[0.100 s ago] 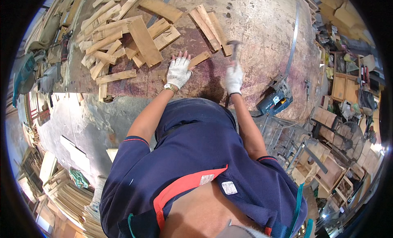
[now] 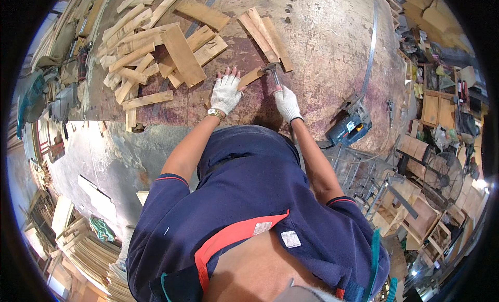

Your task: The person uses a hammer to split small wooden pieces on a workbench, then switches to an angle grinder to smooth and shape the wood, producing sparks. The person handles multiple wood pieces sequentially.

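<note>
Hammer (image 2: 272, 67) gripped in right hand (image 2: 287, 102); left hand (image 2: 226, 93), flattened over wooden strip (image 2: 252, 76), should steady it clear of blows.

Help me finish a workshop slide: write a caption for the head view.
Gloved left hand on a wooden strip, right hand holding a hammer at the strip's end.

"Hands?"
"Two, gloved. Left hand (image 2: 225, 96): laid flat by a short wooden strip (image 2: 251, 76), fingers (image 2: 228, 72) extended (tips bare). Right hand (image 2: 287, 103): gripping one hammer (image 2: 271, 66), head at the strip's right end."
"Worktop (image 2: 327, 47)?"
"One, scuffed. Wooden pieces (image 2: 183, 55), heaped left; power tool (image 2: 347, 126), dark, lying right."
</note>
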